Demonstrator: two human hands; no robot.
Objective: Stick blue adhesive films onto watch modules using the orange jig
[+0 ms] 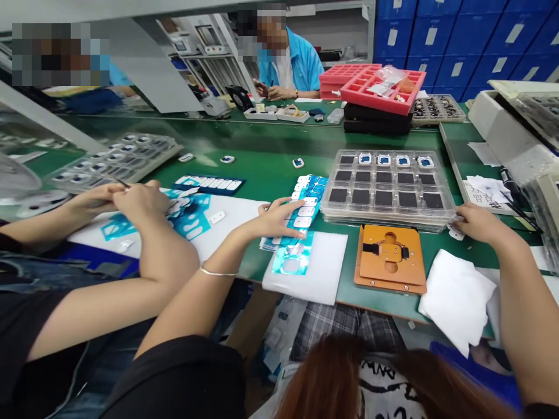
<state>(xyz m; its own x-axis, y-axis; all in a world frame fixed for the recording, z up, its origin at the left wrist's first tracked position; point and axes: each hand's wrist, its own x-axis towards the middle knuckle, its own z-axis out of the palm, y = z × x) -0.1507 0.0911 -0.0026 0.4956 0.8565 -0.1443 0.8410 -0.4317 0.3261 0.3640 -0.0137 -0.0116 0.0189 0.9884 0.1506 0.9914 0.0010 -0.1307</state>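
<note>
Left hand loosely spread on sticker sheets, hold unconfirmed, clear tray at their three o'clock, right hand curled at tray's four o'clock, grip undeterminable

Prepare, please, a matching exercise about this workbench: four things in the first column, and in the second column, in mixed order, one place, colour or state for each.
Column 1
1. Camera wearer's left hand
2. Clear tray
3. Square fixture with black pieces
4. Wrinkled sheet

Column 2
A. Orange
B. White, lying just right of the fixture
C. Touching the blue and white label sheet
D. Has four small parts in its far row

Right pairs: 1-C, 2-D, 3-A, 4-B
</note>
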